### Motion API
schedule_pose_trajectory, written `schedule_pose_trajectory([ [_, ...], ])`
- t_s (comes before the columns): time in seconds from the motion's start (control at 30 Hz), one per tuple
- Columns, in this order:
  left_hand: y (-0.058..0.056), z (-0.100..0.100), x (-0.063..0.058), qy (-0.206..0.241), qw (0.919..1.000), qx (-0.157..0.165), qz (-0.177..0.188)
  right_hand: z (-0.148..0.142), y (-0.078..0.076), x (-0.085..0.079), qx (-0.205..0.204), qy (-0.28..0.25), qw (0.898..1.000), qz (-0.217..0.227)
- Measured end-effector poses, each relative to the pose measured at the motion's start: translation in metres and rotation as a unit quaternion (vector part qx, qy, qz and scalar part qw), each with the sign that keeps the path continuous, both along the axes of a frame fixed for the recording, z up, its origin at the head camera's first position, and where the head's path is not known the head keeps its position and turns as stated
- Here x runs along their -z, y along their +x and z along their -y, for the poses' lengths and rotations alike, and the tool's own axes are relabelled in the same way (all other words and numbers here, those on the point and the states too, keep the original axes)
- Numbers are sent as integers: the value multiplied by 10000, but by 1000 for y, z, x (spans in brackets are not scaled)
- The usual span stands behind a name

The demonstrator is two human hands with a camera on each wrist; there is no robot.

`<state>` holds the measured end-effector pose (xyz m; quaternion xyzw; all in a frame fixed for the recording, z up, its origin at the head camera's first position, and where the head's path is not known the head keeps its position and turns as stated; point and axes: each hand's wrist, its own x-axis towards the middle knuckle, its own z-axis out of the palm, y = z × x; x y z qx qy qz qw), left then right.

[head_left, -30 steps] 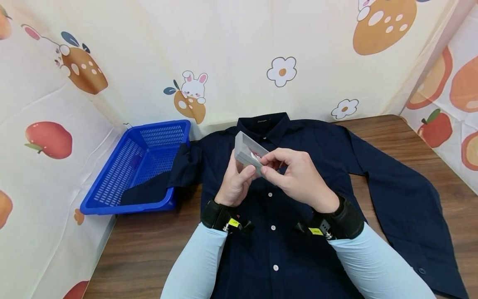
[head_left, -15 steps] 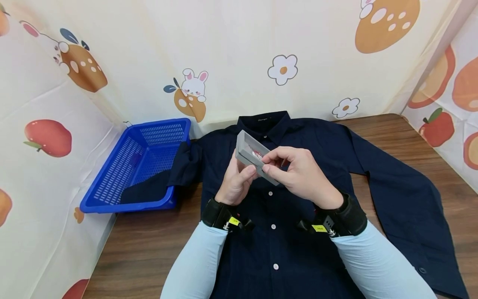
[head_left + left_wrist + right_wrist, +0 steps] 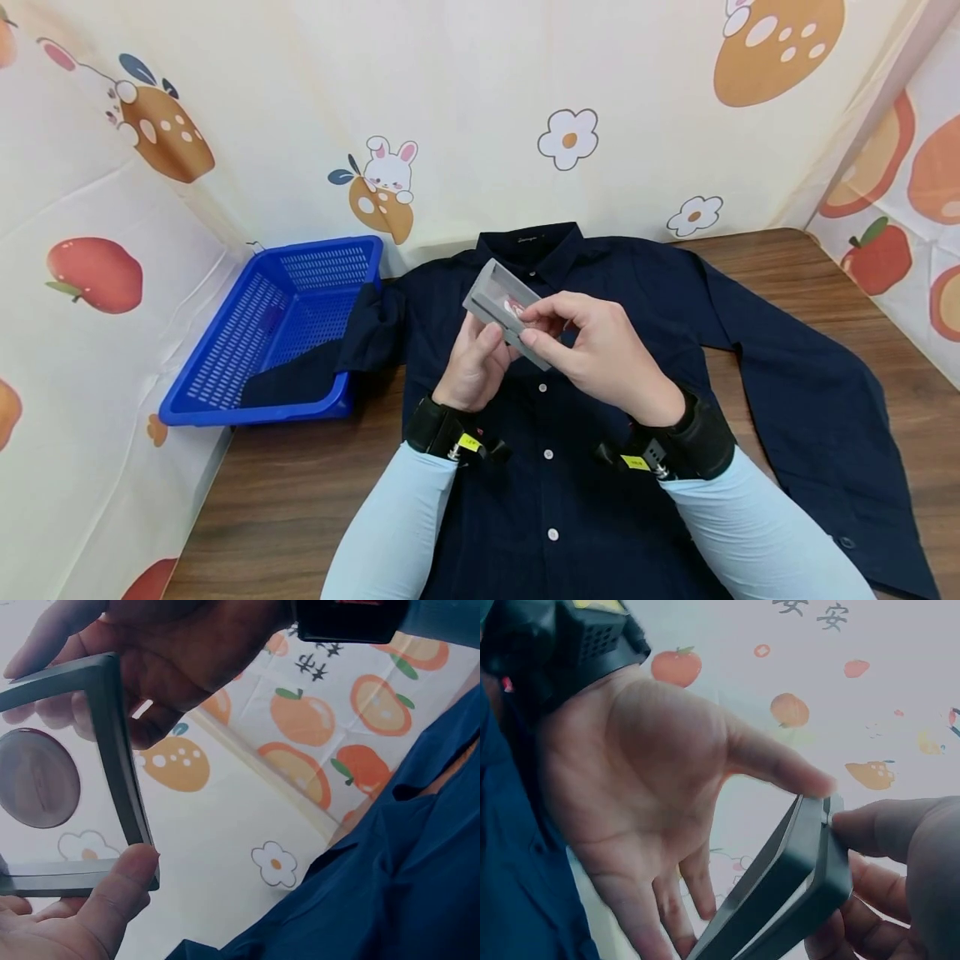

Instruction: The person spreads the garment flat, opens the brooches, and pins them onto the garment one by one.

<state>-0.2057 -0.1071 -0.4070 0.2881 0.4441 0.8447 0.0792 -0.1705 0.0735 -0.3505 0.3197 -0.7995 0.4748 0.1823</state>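
Above the shirt's upper front, both hands hold a small rectangular display case [image 3: 491,292] with a grey frame and clear panels. My left hand [image 3: 476,367] grips its left and near side, thumb on the frame. At the right end my right hand [image 3: 600,346] pinches the edge between thumb and fingers. A round disc [image 3: 39,780] shows through the clear panel in the left wrist view; from the head view it looks red and white. In the right wrist view the frame [image 3: 784,881] has two halves with a narrow light gap between them. The dark navy shirt [image 3: 551,467] lies below.
At the left a blue perforated basket [image 3: 258,417] stands on the wooden table [image 3: 300,500], with one shirt sleeve [image 3: 296,375] inside it. The other sleeve [image 3: 825,408] spreads across the table to the right. Fruit-printed cloth [image 3: 480,75] hangs around the table.
The case has shifted slightly left and turned, so more of its clear face is seen. Both hands stay on it with small finger movements. Shirt and basket are unchanged.
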Motion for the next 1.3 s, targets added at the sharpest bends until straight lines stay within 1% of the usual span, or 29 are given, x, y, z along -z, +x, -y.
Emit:
schedule_pose_trajectory([
  [0.13,-2,3,2,305,9995,25,-5,0,0,0,-54,264,9988,-398],
  [0.2,-3,4,2,359,9993,39,-28,1,0,1,-93,359,9977,-573],
  [0.27,-3,4,1,417,9991,104,32,2,0,1,-105,429,9965,-715],
  [0.4,-1,2,-1,503,9981,242,265,4,0,3,-71,485,9953,-836],
  [0.6,4,-3,-3,620,9954,353,646,6,-2,7,-42,592,9927,-1049],
  [0.67,6,-3,-4,676,9937,481,756,7,-3,8,-93,631,9918,-1106],
  [0.73,7,-3,-5,779,9910,682,851,9,-4,10,-158,672,9910,-1151],
  [0.8,7,-2,-5,905,9879,877,900,9,-4,11,-182,729,9899,-1204],
  [0.9,7,-1,-5,1051,9848,1043,907,10,-5,12,-135,811,9880,-1308],
  [1.1,6,0,-4,1048,9840,1081,949,9,-6,13,25,865,9861,-1416],
  [1.3,5,-2,-4,966,9845,1027,1046,8,-7,13,23,770,9871,-1405],
])
